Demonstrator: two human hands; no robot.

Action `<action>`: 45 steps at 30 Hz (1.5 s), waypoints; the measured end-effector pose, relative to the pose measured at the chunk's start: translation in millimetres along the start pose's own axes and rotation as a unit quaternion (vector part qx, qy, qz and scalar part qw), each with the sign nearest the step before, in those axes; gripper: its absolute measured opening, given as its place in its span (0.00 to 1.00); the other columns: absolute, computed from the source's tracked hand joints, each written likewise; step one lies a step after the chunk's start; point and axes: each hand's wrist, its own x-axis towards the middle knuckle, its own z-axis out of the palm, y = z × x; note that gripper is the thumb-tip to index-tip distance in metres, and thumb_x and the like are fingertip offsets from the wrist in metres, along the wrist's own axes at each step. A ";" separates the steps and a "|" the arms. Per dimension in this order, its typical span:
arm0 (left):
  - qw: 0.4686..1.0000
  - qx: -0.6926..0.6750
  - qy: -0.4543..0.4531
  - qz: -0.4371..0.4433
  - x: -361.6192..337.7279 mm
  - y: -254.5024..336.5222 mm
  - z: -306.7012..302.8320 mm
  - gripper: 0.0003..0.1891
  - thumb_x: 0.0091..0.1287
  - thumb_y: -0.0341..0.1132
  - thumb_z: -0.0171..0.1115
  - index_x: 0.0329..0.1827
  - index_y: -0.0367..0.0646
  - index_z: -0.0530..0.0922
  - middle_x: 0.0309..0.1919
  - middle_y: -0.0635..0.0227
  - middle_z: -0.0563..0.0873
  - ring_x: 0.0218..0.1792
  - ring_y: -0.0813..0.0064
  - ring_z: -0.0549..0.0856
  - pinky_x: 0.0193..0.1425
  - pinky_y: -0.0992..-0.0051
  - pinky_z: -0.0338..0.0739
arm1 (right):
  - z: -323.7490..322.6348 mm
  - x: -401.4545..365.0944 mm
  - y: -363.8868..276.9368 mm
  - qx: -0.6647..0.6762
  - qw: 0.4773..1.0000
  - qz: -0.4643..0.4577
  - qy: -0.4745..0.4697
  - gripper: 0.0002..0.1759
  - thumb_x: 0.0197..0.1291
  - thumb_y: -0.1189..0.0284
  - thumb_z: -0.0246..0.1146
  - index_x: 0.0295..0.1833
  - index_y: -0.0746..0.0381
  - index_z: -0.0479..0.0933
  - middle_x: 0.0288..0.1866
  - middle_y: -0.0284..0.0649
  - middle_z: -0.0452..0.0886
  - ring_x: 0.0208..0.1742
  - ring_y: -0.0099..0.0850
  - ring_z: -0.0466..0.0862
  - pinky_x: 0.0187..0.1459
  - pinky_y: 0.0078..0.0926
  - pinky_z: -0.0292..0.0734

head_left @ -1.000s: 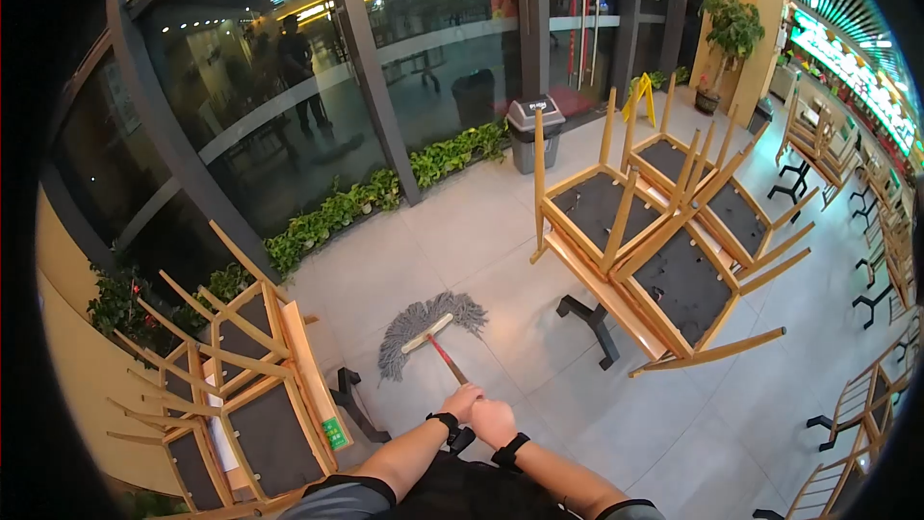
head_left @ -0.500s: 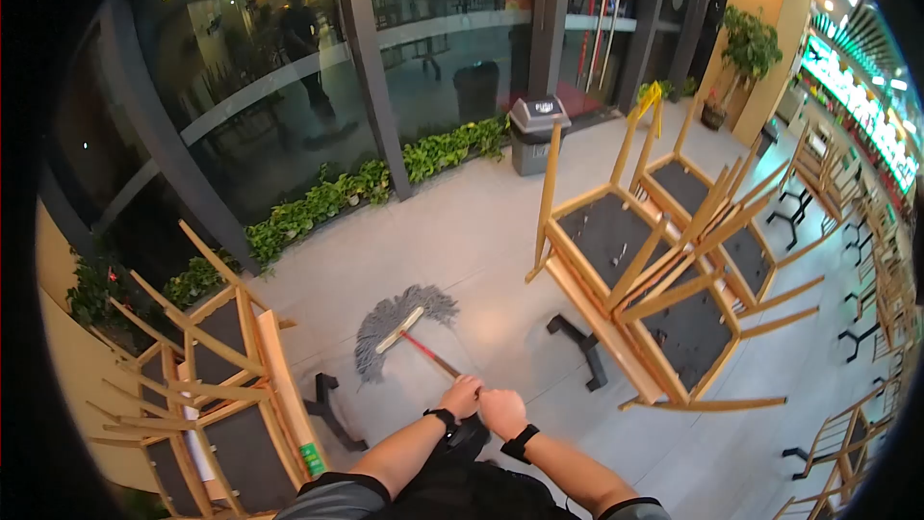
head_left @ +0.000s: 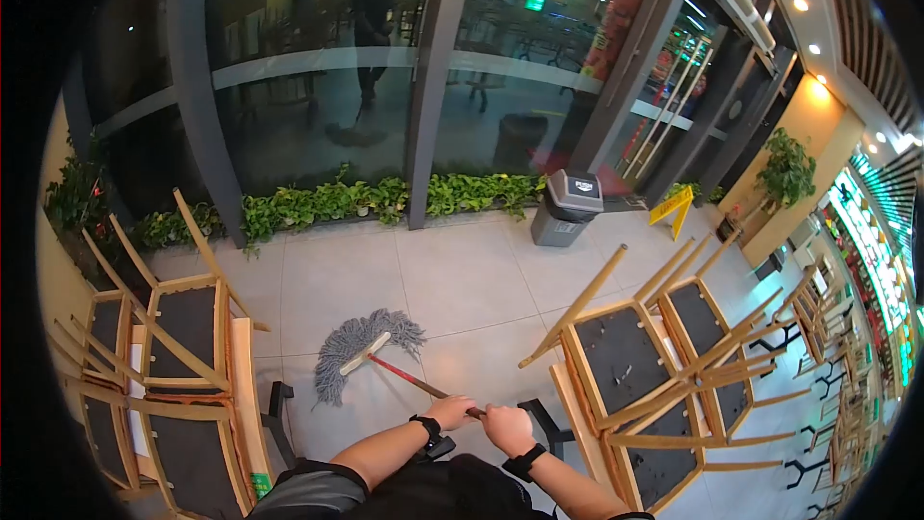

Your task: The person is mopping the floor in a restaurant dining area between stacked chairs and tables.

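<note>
A mop with a grey string head (head_left: pixel 358 351) lies spread on the pale tiled floor (head_left: pixel 481 274), ahead and slightly left of me. From its white clamp bar a red and dark handle (head_left: pixel 409 378) slopes back toward my body. My left hand (head_left: pixel 449 411) wraps round the handle, with a black band on that wrist. Close beside it, my right hand (head_left: pixel 507 428) also grips the handle, nearer its end; this wrist has a black band too. Both hands are closed, and they hide part of the handle.
Upturned chairs (head_left: pixel 188 332) rest on a table to the left; more upturned chairs (head_left: pixel 621 356) are on a table to the right. Ahead, a grey bin (head_left: pixel 566 217) and green plants (head_left: pixel 327 200) line the glass wall. A yellow floor sign (head_left: pixel 674 209) stands beyond the bin.
The view has turned and tilted up, showing more of the glass wall and ceiling. The mop head now appears lower and further left. Both hands keep their hold on the handle.
</note>
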 end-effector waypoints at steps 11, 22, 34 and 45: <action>0.999 -0.036 -0.001 -0.031 91.1 -57.1 -40.5 0.11 0.64 0.38 0.60 0.48 0.48 0.78 0.44 0.60 0.82 0.53 0.58 0.80 0.56 0.61 0.75 | -0.4 120.3 67.2 -0.019 0.999 -0.035 -0.013 0.17 0.62 0.59 0.59 0.29 0.60 0.80 0.23 0.47 0.83 0.25 0.44 0.85 0.28 0.41 0.81; 0.987 -0.054 0.024 -0.149 145.0 -121.1 -100.6 0.11 0.63 0.36 0.61 0.48 0.45 0.78 0.45 0.58 0.82 0.50 0.55 0.81 0.53 0.61 0.76 | 21.4 254.6 84.3 0.026 0.991 -0.128 -0.013 0.16 0.62 0.58 0.60 0.32 0.60 0.79 0.25 0.46 0.83 0.27 0.43 0.85 0.29 0.41 0.80; 0.965 -0.050 0.152 -0.208 143.2 -184.4 -151.3 0.13 0.62 0.36 0.64 0.48 0.46 0.77 0.46 0.62 0.80 0.54 0.59 0.78 0.54 0.62 0.76 | 10.9 357.1 36.3 0.023 0.982 -0.183 -0.052 0.15 0.62 0.59 0.61 0.33 0.60 0.78 0.24 0.45 0.83 0.26 0.43 0.85 0.29 0.40 0.80; 0.971 -0.071 0.122 -0.192 123.5 -299.4 -230.5 0.15 0.60 0.45 0.67 0.46 0.51 0.79 0.43 0.66 0.83 0.52 0.60 0.80 0.52 0.61 0.76 | 11.6 459.9 -40.3 -0.032 0.972 -0.216 -0.083 0.14 0.58 0.59 0.64 0.32 0.59 0.76 0.25 0.45 0.82 0.27 0.45 0.84 0.30 0.42 0.79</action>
